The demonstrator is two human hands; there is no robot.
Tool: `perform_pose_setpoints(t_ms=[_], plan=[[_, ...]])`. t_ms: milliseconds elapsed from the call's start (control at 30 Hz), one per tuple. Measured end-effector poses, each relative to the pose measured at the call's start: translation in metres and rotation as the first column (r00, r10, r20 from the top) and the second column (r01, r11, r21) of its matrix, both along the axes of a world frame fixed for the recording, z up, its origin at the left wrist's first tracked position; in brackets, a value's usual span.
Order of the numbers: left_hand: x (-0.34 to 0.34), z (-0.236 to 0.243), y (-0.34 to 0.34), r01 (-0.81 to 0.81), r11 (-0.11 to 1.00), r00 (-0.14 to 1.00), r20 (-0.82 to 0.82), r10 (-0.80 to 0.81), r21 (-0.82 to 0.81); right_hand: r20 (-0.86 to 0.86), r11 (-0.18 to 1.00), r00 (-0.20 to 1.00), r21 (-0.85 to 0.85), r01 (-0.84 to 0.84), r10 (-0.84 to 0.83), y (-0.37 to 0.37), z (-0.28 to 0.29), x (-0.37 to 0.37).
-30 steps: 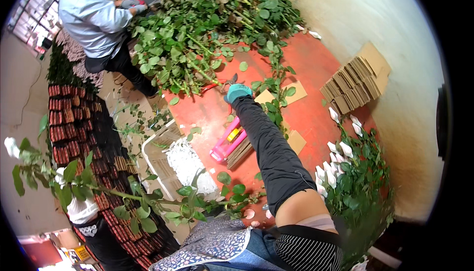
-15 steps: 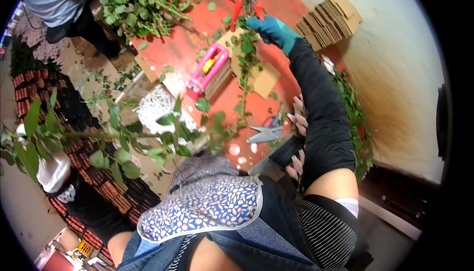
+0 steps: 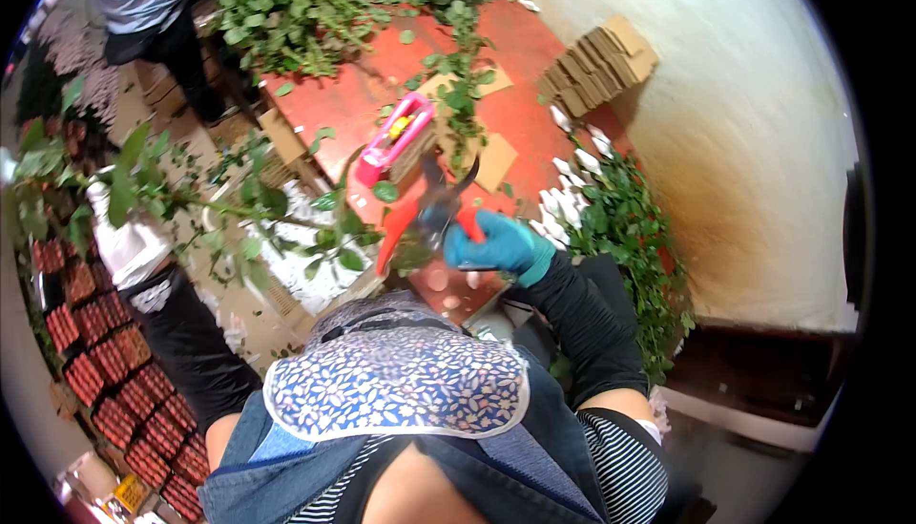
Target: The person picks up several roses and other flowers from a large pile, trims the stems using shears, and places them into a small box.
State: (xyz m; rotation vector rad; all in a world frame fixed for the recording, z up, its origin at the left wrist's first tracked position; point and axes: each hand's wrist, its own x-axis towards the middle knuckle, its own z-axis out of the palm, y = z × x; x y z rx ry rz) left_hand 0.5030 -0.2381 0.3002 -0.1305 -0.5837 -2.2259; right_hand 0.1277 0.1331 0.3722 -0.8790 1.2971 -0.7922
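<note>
My left hand [image 3: 132,242], in a white glove, is out at the left, closed on a long leafy stem [image 3: 224,207]. The stem stretches to the right in front of me, and leaves partly cover the glove's fingers. In its teal glove, my right hand [image 3: 504,249] grips pruning shears [image 3: 441,207] with red handles. Their dark blades are spread and point away from me, just right of the stem's leafy end. Motion blurs the shears a little.
A red table [image 3: 348,104] carries heaped green stems [image 3: 296,9], a pink tool [image 3: 393,139] and stacked cardboard pieces [image 3: 596,66]. White-wrapped flower heads [image 3: 568,195] on leafy stems lie at the right by the wall. Another person [image 3: 153,9] stands at the far left.
My right hand has come back towards me from the table's far part with the shears. My left hand still holds the stem, slightly higher in view. The wrapped flowers are now uncovered.
</note>
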Motion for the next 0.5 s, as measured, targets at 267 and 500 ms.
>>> perform_pose_setpoints(t_ms=[267, 500], plan=[[-0.057, 0.031, 0.062, -0.718, 0.694, 0.599, 0.46, 0.656, -0.055, 0.499, 0.983, 0.86, -0.086, 0.165, -0.1, -0.075, -0.014, 0.183], [-0.093, 0.059, 0.086, -0.703, 0.693, 0.685, 0.413, 0.6, 0.158, 0.179, 0.99, 0.983, -0.125, 0.064, -0.041, -0.068, -0.038, 0.173]])
